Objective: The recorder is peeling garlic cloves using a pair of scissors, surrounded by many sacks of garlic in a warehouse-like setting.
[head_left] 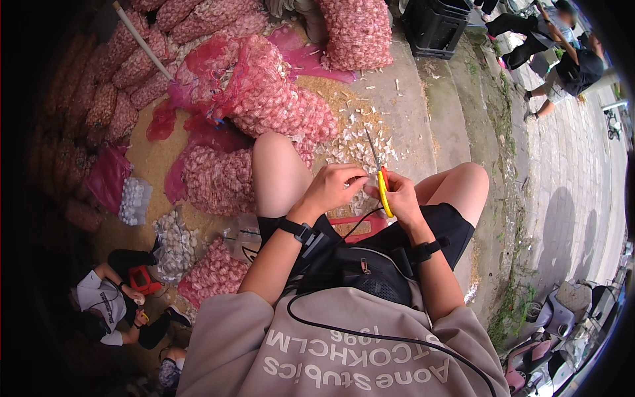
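My right hand (401, 196) is closed around the yellow handles of a pair of scissors (383, 188). Their blades point away from me and look nearly closed. Just to the left, my left hand (336, 188) is curled with thumb and fingertips pinched together. Whatever lies in that pinch is too small and hidden to make out. Both hands are above my lap, close together but apart. Beyond them, pale garlic trimmings and skins (360, 140) litter the ground. A red plastic frame (370, 228) shows between my thighs, partly covered.
Full mesh sacks of garlic (284, 106) lie ahead and left; another sack (357, 33) stands farther off. Bags of white bulbs (173, 245) sit left. A co-worker (109, 301) works at lower left. A black crate (436, 26) stands ahead right; people and parked scooters (562, 308) are on the right.
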The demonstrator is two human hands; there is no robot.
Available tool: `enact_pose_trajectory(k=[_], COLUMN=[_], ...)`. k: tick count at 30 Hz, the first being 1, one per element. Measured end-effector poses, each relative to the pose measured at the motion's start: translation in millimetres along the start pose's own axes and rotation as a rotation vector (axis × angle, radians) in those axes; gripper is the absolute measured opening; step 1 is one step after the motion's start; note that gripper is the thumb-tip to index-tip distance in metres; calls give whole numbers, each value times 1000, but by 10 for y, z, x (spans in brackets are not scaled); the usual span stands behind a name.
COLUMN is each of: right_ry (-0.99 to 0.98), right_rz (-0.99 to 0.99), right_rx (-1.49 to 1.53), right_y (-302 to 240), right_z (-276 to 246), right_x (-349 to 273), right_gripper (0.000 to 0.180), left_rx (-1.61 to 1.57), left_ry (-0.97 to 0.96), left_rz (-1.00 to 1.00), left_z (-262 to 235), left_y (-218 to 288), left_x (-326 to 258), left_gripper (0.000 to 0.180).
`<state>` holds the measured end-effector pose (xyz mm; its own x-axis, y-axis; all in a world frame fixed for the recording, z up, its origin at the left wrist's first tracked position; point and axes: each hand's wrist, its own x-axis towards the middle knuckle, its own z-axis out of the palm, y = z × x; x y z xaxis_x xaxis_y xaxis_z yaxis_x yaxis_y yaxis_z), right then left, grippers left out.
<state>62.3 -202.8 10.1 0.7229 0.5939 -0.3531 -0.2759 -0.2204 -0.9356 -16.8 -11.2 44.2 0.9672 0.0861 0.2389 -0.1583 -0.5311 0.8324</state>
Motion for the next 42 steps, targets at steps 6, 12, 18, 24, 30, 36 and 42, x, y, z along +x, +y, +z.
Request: enact_pose_trajectory(k=[6,12,18,24,30,36,42], right_ry=[4,-7,-10,0,-7,-81,-95], right_rz=[-10,44,51,-40,-10,52,4], right_rx=[2,-52,-122,-183,-79,130,71], right_y=[-64,-128,-127,35,12,-156,-188], right_z=[17,23,22,12,29,25,37], right_x=[-29,-62,-61,-9,-9,-76,-82], right_gripper=[25,28,29,30,26,22,25], left_rx=[-6,38,176,283,227,34,17], left_ry=[-37,-76,-101,-107,-27,65,-66], left_rz=[38,57,126,170,140,-7,18], left_z=[32,36,48,50,23,-15,-16], left_y=[-74,-102,-92,-52,-142,-51,-26], left_x=[6,-12,-32,-25,-39,-17,-15], left_gripper=[10,11,9,6,9,18,15])
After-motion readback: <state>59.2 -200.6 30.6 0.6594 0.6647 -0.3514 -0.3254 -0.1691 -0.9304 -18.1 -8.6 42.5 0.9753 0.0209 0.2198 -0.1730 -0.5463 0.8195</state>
